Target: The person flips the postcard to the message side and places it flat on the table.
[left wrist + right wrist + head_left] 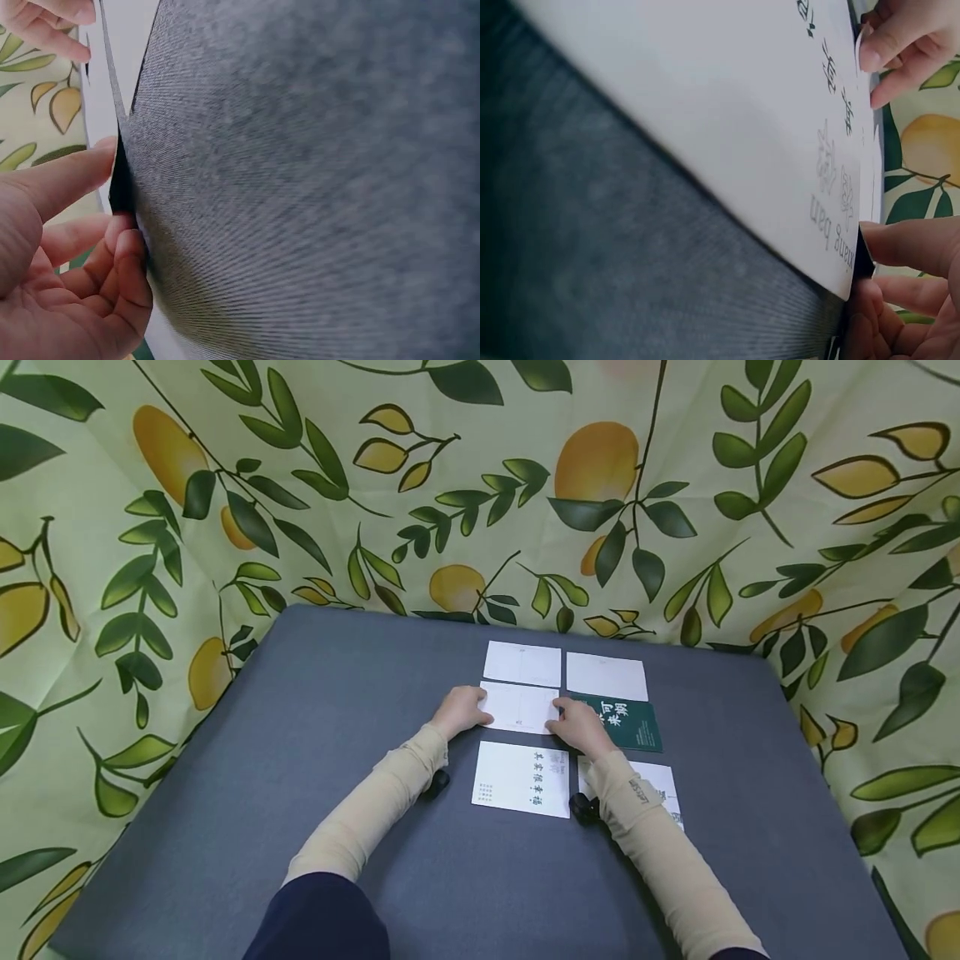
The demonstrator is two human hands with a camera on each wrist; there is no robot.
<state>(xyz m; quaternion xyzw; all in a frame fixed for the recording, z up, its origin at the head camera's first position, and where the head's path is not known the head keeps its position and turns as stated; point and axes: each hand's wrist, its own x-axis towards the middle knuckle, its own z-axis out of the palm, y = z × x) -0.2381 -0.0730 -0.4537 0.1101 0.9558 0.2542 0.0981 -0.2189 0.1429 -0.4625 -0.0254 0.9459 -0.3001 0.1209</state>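
A white card (519, 707) in the middle row is held by its two short ends, its blank-looking face up with a faint line down the centre. My left hand (460, 712) pinches the left end between thumb and fingers; the left wrist view shows the card's dark underside (120, 184) raised off the table there. At the other end, my right hand (581, 727) pinches the card and covers part of a dark green card (637, 728) with white lettering. In the right wrist view, the right thumb and fingers grip a dark edge (864, 255).
Two white cards (522, 662) (606, 676) lie behind. Nearer me lie a white card with black writing (513, 779) and another white card (660, 779), partly under the right forearm. All rest on a grey table (360, 693) against a leaf-patterned cloth (495, 535).
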